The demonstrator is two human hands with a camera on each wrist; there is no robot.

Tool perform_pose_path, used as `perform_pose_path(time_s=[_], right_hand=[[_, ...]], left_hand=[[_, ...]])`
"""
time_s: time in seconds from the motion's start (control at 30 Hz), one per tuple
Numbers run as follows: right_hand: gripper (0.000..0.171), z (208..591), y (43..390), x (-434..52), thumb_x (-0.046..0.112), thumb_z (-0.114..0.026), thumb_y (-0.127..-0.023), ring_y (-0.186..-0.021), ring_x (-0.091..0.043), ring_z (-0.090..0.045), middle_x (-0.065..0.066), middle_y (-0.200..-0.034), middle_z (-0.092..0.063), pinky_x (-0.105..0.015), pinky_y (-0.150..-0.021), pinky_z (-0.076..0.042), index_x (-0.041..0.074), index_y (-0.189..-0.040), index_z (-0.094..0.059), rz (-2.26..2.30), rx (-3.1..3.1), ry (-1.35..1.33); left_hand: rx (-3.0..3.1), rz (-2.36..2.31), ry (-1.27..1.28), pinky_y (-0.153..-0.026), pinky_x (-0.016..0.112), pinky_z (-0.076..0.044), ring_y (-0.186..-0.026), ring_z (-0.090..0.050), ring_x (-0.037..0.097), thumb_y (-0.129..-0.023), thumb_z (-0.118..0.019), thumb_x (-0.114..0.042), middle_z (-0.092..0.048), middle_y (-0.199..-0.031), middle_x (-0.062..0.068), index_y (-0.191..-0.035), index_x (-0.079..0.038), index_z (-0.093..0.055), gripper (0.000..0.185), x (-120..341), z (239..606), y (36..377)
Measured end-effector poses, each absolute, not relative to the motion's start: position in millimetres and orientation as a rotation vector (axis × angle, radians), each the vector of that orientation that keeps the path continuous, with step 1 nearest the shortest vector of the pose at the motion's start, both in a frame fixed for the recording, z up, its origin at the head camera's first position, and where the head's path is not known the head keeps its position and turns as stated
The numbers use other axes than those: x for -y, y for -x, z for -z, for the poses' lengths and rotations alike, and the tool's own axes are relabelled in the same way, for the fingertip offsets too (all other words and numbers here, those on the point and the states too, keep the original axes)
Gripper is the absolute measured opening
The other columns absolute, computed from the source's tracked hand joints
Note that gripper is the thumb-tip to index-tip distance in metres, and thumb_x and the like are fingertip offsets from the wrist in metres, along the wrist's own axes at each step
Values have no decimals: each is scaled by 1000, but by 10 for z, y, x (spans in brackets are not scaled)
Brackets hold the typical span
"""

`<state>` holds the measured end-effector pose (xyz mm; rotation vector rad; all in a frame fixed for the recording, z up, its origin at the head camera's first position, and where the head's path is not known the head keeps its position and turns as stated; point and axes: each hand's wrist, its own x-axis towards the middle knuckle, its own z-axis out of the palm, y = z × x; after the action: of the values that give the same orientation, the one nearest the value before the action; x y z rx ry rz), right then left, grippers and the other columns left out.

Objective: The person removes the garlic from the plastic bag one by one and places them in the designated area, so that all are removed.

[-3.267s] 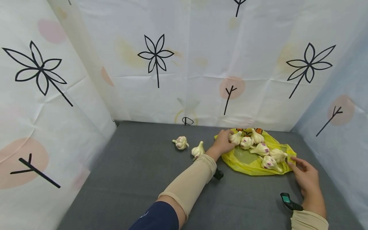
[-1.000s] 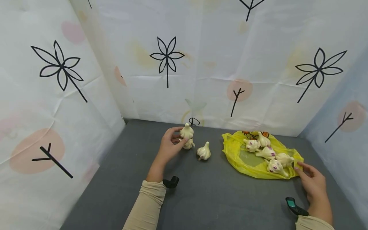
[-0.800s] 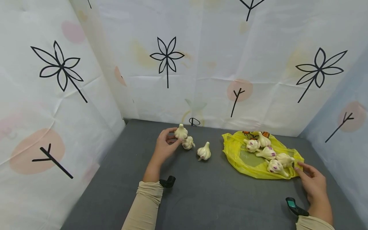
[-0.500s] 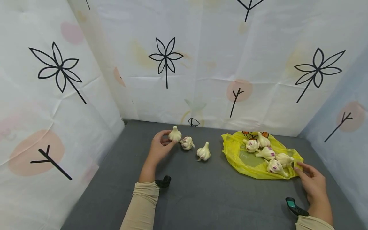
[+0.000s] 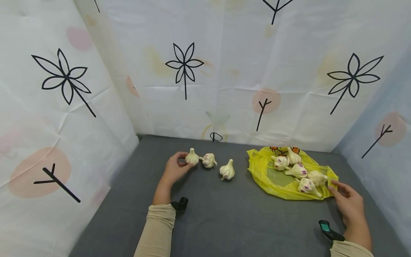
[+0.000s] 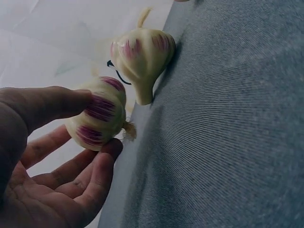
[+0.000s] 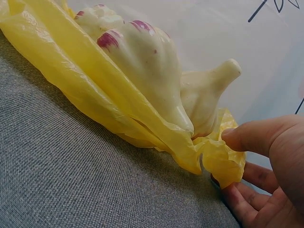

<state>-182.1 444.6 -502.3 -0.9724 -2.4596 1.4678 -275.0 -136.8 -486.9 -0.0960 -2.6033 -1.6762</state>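
Note:
My left hand [image 5: 177,166] grips a white, purple-streaked garlic bulb [image 5: 192,157] between thumb and fingers, low against the grey mat [image 5: 224,214]. In the left wrist view the held bulb [image 6: 99,114] has its root end at the mat, with a second bulb [image 6: 142,54] just beyond it. That second bulb [image 5: 208,160] and a third bulb [image 5: 227,170] lie loose to the right. A yellow plastic bag [image 5: 260,171] with several bulbs [image 5: 297,170] on it lies at the right. My right hand [image 5: 348,205] pinches the bag's near corner [image 7: 221,161] between thumb [image 7: 251,135] and fingers.
Printed white fabric walls [image 5: 205,71] close in the mat on the left, back and right. Black wrist camera mounts show at my left wrist [image 5: 180,203] and right wrist [image 5: 327,229]. Bare mat stretches in front of the loose bulbs and to their left.
My left hand took a bulb from the bag, carried it left past the two loose bulbs and lowered it to the mat beside them. The right hand stayed on the bag's corner.

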Motion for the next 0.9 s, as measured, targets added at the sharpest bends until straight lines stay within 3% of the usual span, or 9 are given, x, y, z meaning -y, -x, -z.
perform_pose_path(time_s=[0.37, 0.57, 0.7, 0.83, 0.9], right_hand=[[59, 5027, 1828, -4446, 51, -56, -95, -140, -32, -30, 6, -129, -48, -47, -106, -37, 27, -148, -45, -1456, 2466, 965], [59, 5037, 1818, -4446, 51, -57, -94, -136, -30, -33, 8, -128, -49, -32, -94, -40, 27, -147, -47, -1439, 2473, 970], [59, 5038, 1819, -4455, 51, -57, -94, -138, -30, -31, 7, -134, -48, -33, -95, -40, 27, -147, -47, -1442, 2476, 961], [58, 5049, 1818, -4467, 51, -57, -94, -136, -30, -33, 11, -129, -49, -27, -90, -39, 27, -146, -48, -1428, 2479, 957], [58, 5054, 1817, -4471, 51, -57, -94, -135, -31, -34, 11, -127, -49, -30, -92, -40, 27, -146, -48, -1421, 2477, 962]], left_hand=[[2682, 1605, 52, -84, 41, -58, -104, -68, 30, -86, -78, -23, -58, -129, 16, -129, -15, -58, 48, 1360, 4966, 2780], [2691, 1594, 50, -82, 40, -58, -102, -68, 28, -86, -77, -21, -58, -128, 16, -129, -13, -58, 48, 1361, 5009, 2798], [2694, 1581, 38, -82, 40, -57, -100, -68, 27, -86, -78, -22, -59, -127, 15, -128, -14, -58, 47, 1358, 5028, 2802], [2679, 1573, 26, -81, 41, -57, -99, -68, 27, -85, -79, -21, -60, -125, 15, -127, -14, -60, 47, 1327, 5034, 2795], [2677, 1573, 23, -81, 40, -57, -99, -68, 27, -85, -78, -21, -60, -126, 14, -127, -14, -60, 47, 1302, 5036, 2799]])
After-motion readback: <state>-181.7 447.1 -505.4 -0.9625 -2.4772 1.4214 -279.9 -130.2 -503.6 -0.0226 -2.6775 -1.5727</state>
